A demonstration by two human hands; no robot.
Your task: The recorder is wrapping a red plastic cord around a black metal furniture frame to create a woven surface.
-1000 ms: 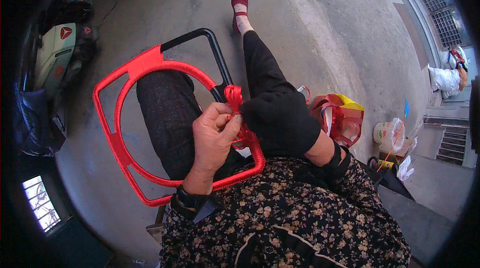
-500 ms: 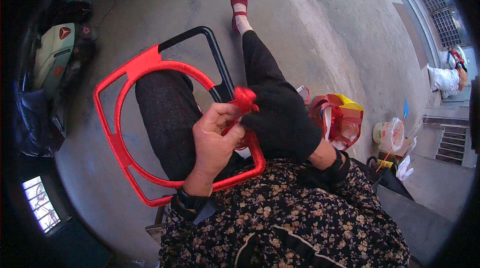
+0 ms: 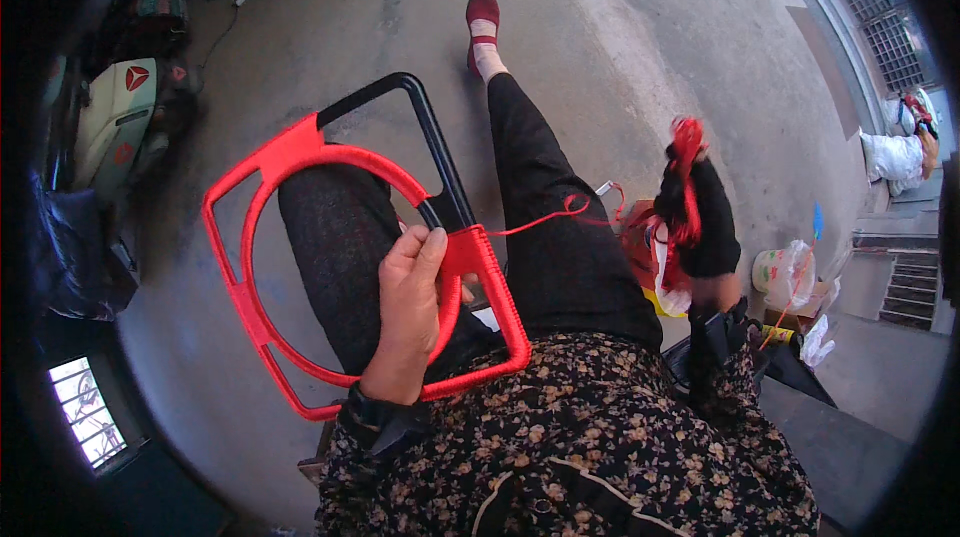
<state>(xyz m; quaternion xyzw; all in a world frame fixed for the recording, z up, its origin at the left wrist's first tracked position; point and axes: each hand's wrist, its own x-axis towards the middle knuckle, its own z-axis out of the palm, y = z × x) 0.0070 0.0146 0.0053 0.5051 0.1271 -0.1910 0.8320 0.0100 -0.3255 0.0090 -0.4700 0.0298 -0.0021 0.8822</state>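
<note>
Grey concrete floor (image 3: 330, 27) spreads under the seated person, a parked scooter (image 3: 115, 122) at the left edge. Across the lap lies a rectangular frame (image 3: 300, 152) with an inner ring, mostly wrapped in red cord, one corner bare black. Left hand (image 3: 405, 312) clamps the frame's wrapped near side. Gloved right hand (image 3: 700, 212), raised well apart, is closed around a red cord bundle (image 3: 685, 152), its strand (image 3: 545, 219) running back to the frame.
</note>
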